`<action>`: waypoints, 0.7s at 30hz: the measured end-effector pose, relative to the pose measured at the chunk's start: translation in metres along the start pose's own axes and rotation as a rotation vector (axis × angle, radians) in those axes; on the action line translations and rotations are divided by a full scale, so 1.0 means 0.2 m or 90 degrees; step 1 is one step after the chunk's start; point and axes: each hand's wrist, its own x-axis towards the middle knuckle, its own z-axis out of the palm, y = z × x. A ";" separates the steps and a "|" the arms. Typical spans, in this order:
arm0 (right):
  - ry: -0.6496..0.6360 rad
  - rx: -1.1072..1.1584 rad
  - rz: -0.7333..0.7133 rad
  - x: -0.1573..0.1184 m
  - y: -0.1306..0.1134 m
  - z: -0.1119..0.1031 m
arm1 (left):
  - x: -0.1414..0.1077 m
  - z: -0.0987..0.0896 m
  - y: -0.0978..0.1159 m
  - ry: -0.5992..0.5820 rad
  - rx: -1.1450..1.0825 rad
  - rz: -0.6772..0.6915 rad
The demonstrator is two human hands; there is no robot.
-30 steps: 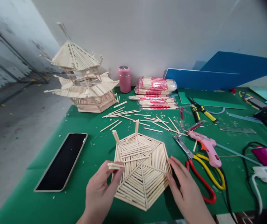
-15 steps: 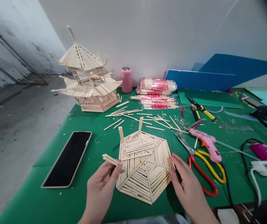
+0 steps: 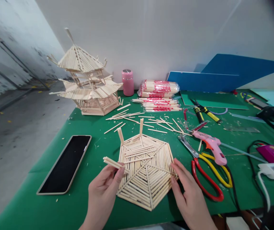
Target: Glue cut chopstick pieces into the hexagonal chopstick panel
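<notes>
On the green-covered table (image 3: 79,207) lies a hexagonal stick panel (image 3: 151,183) — at its left edge the left hand (image 3: 103,188) pinches a short bundle of sticks (image 3: 111,162), while the right hand (image 3: 188,191) lightly holds its right rim between thumb and fingers. A phone (image 3: 64,164) lies left of the panel, a glue gun (image 3: 210,143) to its right, loose sticks (image 3: 129,115) behind it; a pale wall (image 3: 151,38) rises farther back — and a grey floor (image 3: 24,134) spreads far left, beyond the phone.
</notes>
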 end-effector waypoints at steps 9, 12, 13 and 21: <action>-0.030 -0.006 -0.014 0.03 0.05 0.04 | 0.07 -0.01 -0.02 0.004 0.006 0.001; -0.023 -0.002 -0.015 0.03 0.06 0.05 | 0.08 -0.03 -0.05 -0.027 0.016 0.006; -0.013 -0.003 -0.008 0.04 0.06 0.04 | 0.08 -0.04 -0.06 -0.032 0.030 0.020; 0.002 0.228 -0.066 0.19 -0.09 -0.05 | 0.07 0.00 0.09 -0.189 0.302 0.335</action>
